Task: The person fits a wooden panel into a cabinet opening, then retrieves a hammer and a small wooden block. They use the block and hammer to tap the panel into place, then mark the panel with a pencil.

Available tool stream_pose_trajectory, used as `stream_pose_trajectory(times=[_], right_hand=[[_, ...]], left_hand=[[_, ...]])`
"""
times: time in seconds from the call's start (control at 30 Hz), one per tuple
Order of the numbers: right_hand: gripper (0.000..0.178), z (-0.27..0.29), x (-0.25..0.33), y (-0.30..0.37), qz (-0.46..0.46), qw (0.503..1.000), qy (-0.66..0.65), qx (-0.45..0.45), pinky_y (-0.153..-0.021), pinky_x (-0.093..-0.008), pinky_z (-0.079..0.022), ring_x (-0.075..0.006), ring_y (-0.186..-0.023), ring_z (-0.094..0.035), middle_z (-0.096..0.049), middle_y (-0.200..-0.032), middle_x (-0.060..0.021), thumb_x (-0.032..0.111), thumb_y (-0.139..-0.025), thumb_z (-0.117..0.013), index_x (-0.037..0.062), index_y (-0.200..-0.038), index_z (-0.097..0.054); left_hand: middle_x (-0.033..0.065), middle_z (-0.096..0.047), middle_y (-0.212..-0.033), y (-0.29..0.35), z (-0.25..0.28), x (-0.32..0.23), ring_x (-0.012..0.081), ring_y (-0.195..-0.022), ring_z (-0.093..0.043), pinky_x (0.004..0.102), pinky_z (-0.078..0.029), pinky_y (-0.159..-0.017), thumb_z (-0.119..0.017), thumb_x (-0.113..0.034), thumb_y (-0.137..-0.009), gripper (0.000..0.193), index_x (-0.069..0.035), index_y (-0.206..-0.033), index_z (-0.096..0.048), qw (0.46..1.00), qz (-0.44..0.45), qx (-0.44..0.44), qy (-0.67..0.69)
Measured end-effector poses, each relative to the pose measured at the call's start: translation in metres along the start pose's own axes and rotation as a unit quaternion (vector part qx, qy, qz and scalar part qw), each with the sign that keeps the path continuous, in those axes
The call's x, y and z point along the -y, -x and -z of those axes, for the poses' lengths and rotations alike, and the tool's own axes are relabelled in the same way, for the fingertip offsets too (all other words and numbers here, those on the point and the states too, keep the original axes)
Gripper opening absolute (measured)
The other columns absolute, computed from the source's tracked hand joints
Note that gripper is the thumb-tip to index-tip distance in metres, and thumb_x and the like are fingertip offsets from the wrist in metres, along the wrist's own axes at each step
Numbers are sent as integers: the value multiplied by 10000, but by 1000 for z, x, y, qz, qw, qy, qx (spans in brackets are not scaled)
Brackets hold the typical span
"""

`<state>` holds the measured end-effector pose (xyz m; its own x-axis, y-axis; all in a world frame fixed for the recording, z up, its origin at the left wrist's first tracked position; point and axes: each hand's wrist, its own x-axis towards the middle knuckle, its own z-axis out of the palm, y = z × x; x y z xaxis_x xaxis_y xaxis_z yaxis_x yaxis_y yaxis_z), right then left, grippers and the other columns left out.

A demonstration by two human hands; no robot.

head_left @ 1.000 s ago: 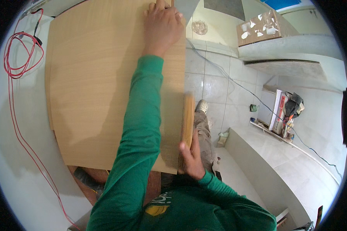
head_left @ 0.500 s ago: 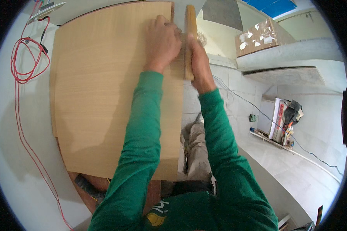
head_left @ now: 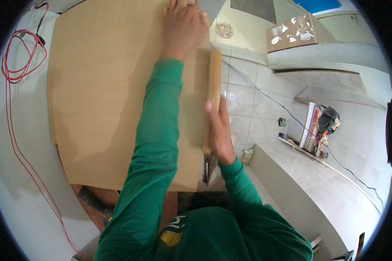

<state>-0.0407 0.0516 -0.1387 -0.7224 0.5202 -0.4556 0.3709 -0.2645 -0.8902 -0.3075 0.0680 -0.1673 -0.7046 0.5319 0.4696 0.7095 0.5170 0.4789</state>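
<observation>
A large light-brown wood-grain board lies before me. My left hand rests on it near its far right corner, fingers curled. The upper edge of the picture cuts these fingers off, so what they hold, if anything, cannot be made out. Along the board's right edge runs a long, narrow wooden block, slightly smeared by motion. My right hand is closed on its near part, the thumb on the board side and the fingers on the outer side.
Red wires hang coiled by the wall on the left. A dark tool with yellow parts lies below the board's near left corner. To the right, a thin cable crosses the tiled floor, near a box of odds and ends.
My right hand has come toward me along the board's right edge with the wooden block. My left hand sits somewhat higher in the picture, and the whole view has shifted a little.
</observation>
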Motion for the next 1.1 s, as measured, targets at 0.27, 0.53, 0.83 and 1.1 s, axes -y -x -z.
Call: stream_pose_trajectory(times=[0.27,0.53,0.83,1.1], right_hand=[[822,43,-106,211,-205,965,-149,66,-1101,-383,-472,-277,-1300,-552,-543,-1418,-208,364,-1114,-627,-52,-1669,-187],[576,5,1,-74,57,996,-44,-46,-707,-323,-513,-146,-817,-568,-569,-1015,-59,569,-1124,-573,27,-1318,-538],[662,-8,77,-220,81,988,-132,25,-908,-375,-534,-205,-1040,-605,-627,-1164,-114,562,-1076,-636,-46,-1328,-562],[670,-8,33,-92,76,996,-48,-23,-992,-353,-475,-185,-1086,-522,-586,-1157,-118,585,-1080,-635,-39,-1317,-567]], left_hand=[[214,-616,-1122,-6,2,-6,411,-1121,-587,530,-465,-1004,-683,-133,-991,186,37,-937,-737,999,18,25,-16],[139,-663,-1119,-4,-2,7,357,-1122,-605,527,-462,-982,-693,-240,-976,229,-60,-993,-833,999,0,7,-41],[137,-662,-1121,-7,-6,3,368,-1106,-612,536,-459,-960,-716,-212,-951,181,-72,-974,-829,999,-7,6,-34],[217,-616,-1132,-4,-2,-1,415,-1125,-586,526,-463,-1013,-680,-143,-994,196,33,-934,-742,1000,15,21,-2]])
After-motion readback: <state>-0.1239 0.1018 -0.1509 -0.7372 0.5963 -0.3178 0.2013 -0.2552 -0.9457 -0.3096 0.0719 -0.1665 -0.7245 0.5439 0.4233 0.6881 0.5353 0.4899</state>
